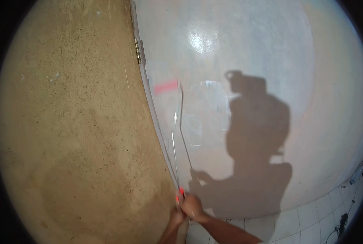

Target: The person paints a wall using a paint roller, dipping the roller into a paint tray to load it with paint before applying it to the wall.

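A paint roller with a pink sleeve (166,86) is pressed up near the pale wall (250,44), close to the door frame; motion blurs the sleeve. Its thin, bent metal rod runs down to a bright orange-red handle (182,190). My right hand (192,206) is wrapped round that handle. Just below and to the left, my left hand (176,216) is closed at the handle's lower end, partly hidden behind the right one.
A worn yellowish-brown door (83,122) fills the left side, with a brass hinge (137,51) on its frame. My shadow (258,126) falls on the wall. White floor tiles (287,225) lie below, with dark cables (343,223) at the right.
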A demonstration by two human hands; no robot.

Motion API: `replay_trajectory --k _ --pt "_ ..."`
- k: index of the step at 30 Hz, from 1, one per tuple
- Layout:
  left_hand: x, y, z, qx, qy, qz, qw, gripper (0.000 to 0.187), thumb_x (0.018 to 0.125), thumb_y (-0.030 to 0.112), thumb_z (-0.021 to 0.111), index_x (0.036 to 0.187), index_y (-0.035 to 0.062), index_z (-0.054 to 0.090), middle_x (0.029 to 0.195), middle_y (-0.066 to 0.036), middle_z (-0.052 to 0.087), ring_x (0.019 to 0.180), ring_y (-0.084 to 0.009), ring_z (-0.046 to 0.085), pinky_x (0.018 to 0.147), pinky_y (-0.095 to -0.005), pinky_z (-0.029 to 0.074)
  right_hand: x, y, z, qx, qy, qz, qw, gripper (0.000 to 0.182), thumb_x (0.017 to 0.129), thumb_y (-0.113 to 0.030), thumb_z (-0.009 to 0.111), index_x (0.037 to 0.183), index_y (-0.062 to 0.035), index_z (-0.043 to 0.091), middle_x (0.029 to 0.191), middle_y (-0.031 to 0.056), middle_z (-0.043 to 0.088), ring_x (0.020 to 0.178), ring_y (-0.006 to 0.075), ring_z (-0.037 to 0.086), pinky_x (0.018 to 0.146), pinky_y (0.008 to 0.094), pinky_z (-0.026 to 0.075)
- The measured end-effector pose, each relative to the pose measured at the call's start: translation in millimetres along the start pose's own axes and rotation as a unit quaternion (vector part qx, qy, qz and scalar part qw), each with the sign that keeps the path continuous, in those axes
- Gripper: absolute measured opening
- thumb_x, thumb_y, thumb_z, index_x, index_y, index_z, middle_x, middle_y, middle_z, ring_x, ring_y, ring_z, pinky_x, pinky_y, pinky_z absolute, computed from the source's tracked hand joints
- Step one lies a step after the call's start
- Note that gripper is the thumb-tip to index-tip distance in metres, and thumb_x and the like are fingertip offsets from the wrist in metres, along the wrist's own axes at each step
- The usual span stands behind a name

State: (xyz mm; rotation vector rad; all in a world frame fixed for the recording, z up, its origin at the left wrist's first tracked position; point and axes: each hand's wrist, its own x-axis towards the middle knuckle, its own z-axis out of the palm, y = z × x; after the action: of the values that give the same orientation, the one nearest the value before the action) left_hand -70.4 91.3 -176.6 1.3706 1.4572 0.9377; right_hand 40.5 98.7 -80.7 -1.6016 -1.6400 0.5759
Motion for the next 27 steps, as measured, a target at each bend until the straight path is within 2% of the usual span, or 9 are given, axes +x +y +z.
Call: replay_trajectory --k 5,9,10,13,14,18,23,26,27 --pt "38 147 -43 -0.09 0.034 0.117 0.988 0.056 0.098 0.041 0.024 0.064 0.0048 0.051 0.051 -0.006 0.049 0.044 -0.0169 0.048 0.045 -0.0337 0.041 74 -98 -76 0.017 0.064 -0.075 0.995 0.058 0.09 -0.051 0.04 0.074 0.0001 0.061 0.07 0.0234 0.06 0.071 0.0411 0.059 0.064 0.0462 0.047" --pt "25 7 20 -0.079 -0.012 0.087 0.993 0.057 0.095 0.051 0.026 0.073 0.0053 0.051 0.062 -0.008 0.056 0.057 -0.0162 0.056 0.05 -0.0305 0.044 20 -6 -35 -0.024 -0.037 0.03 0.999 0.058 0.089 -0.054 0.039 0.083 -0.0006 0.063 0.079 0.0243 0.061 0.08 0.0394 0.06 0.071 0.047 0.047" --pt "54 -138 70 0.128 0.042 0.077 0.988 0.058 0.093 0.055 0.028 0.088 0.005 0.056 0.079 -0.009 0.058 0.075 -0.0165 0.058 0.063 -0.0299 0.046 -12 45 -9 -0.022 -0.088 0.068 0.994 0.063 0.089 -0.057 0.034 0.091 -0.0019 0.063 0.087 0.0243 0.062 0.083 0.0395 0.061 0.074 0.0476 0.046" --pt "-100 -178 114 -0.047 -0.096 -0.063 0.992 0.05 0.089 0.05 0.046 0.101 0.0029 0.057 0.064 -0.001 0.05 0.057 -0.0093 0.045 0.051 -0.026 0.039 -132 166 55 -0.087 -0.238 0.201 0.946 0.066 0.088 -0.062 0.027 0.108 -0.0071 0.059 0.101 0.021 0.062 0.092 0.038 0.061 0.084 0.045 0.046" --pt "-127 -182 120 -0.06 -0.109 -0.087 0.988 0.05 0.088 0.049 0.052 0.105 0.0021 0.058 0.059 0.002 0.048 0.051 -0.0069 0.041 0.047 -0.0247 0.037 -161 156 46 0.016 -0.209 0.226 0.951 0.067 0.09 -0.057 0.027 0.114 -0.0038 0.06 0.113 0.0193 0.06 0.108 0.0327 0.055 0.094 0.0391 0.04" --pt "-29 -165 93 0.01 -0.077 0.029 0.997 0.045 0.09 0.048 0.046 0.098 0.0047 0.055 0.066 -0.003 0.055 0.063 -0.0136 0.054 0.057 -0.0314 0.043 -104 118 28 -0.19 -0.161 -0.024 0.968 0.046 0.089 -0.047 0.04 0.103 -0.0083 0.06 0.094 0.0201 0.063 0.077 0.0369 0.063 0.067 0.0448 0.05" --pt "13 77 14 -0.107 -0.034 0.077 0.991 0.051 0.096 0.047 0.034 0.078 0.0037 0.054 0.062 -0.002 0.052 0.059 -0.014 0.052 0.053 -0.0294 0.041 28 8 -38 0.01 0.071 -0.045 0.996 0.046 0.091 -0.041 0.04 0.079 -0.0021 0.061 0.071 0.0209 0.061 0.066 0.0403 0.058 0.061 0.0465 0.047" --pt "14 -3 53 -0.154 -0.053 0.106 0.981 0.045 0.096 0.043 0.036 0.078 0.005 0.054 0.065 -0.003 0.053 0.06 -0.013 0.051 0.055 -0.0293 0.042 6 51 -27 0.013 0.01 -0.001 1.0 0.048 0.09 -0.044 0.041 0.079 -0.0021 0.061 0.071 0.0212 0.06 0.067 0.0397 0.059 0.06 0.046 0.047" --pt "21 -80 74 0.18 -0.044 0.21 0.96 0.035 0.094 0.035 0.041 0.08 0.0063 0.055 0.067 -0.005 0.055 0.061 -0.0156 0.054 0.055 -0.0299 0.042 -19 88 -6 0.0 0.01 0.011 1.0 0.048 0.089 -0.048 0.042 0.086 -0.0046 0.062 0.07 0.0191 0.062 0.067 0.0393 0.06 0.061 0.0453 0.048"
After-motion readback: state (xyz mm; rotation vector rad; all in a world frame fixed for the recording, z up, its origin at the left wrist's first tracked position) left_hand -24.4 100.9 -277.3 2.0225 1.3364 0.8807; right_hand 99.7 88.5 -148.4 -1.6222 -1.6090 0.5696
